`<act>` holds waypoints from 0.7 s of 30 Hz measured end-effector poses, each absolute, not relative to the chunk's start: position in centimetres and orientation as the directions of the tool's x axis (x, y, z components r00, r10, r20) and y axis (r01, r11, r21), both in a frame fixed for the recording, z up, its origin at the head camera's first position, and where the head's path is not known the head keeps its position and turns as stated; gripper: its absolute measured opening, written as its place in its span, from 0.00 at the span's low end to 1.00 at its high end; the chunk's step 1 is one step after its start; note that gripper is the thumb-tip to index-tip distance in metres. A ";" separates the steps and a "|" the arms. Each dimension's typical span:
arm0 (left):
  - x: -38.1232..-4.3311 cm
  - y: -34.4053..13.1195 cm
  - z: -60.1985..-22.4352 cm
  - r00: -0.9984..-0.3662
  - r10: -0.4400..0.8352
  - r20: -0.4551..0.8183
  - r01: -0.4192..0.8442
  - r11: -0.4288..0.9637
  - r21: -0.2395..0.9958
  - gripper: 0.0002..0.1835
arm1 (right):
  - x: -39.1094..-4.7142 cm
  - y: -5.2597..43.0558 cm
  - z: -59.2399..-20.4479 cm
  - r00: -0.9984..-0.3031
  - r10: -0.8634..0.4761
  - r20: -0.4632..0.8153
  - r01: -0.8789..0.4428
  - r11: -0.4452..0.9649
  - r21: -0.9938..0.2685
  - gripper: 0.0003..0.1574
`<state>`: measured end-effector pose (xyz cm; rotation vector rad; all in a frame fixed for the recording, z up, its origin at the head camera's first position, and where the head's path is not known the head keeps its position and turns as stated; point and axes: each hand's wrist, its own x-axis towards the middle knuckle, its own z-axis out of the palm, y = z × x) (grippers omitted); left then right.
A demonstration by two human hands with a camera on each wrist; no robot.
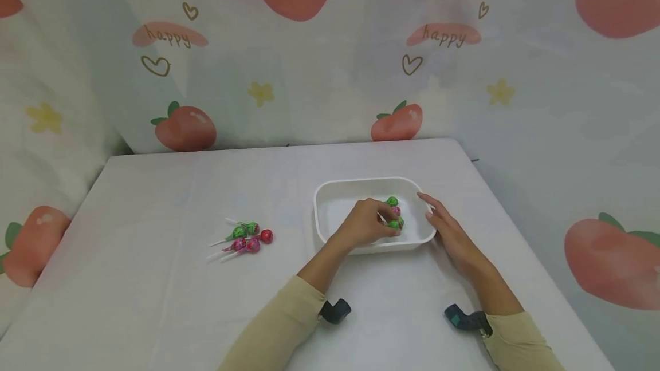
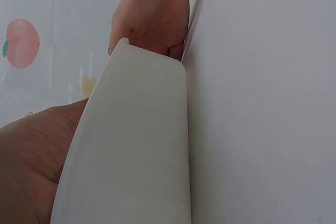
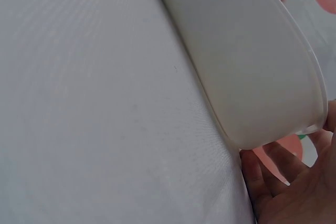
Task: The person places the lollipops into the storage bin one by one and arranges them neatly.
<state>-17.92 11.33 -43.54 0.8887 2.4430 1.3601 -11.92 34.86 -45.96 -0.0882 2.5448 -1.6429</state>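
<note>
Lollipops (image 1: 252,244) in shiny wrappers lie in two places: a small cluster out on the white-covered desk (image 1: 154,205), and a few inside a white tray (image 1: 330,193) to the right of it. In the cluster are two green ones, two pink ones and a red one (image 1: 266,236), close together, with white sticks pointing mostly left. Inside the tray, near its right end, a green one (image 1: 392,201) and a pink one (image 1: 395,210) show just beyond the fingers of the left hand (image 1: 366,222). Of the two hands, the left reaches over the near rim and, thumb and fingers close together, pinches another green lollipop (image 1: 395,224) low in the tray. The right hand (image 1: 454,239) touches the tray's right end, fingers fairly straight and spread along the outer wall and rim. Both sleeves (image 1: 281,325) are beige, with a dark wrist camera (image 1: 336,311) beside each cuff. Behind the desk hangs a pale backdrop (image 1: 319,85) printed with red fruit, yellow flowers, hearts and the word "happy"
</note>
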 end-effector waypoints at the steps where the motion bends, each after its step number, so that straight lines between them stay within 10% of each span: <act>1: -17.9 11.5 -43.6 -0.796 0.596 0.103 0.398 0.389 0.831 0.12 | -11.9 34.9 -46.0 -0.992 -0.110 -0.061 0.011 0.411 -0.912 0.34; 21: -17.8 14.0 -43.8 -0.802 0.597 0.022 0.382 0.484 0.787 0.11 | -12.1 34.9 -46.0 -0.993 -0.111 -0.046 -0.009 0.453 -0.891 0.33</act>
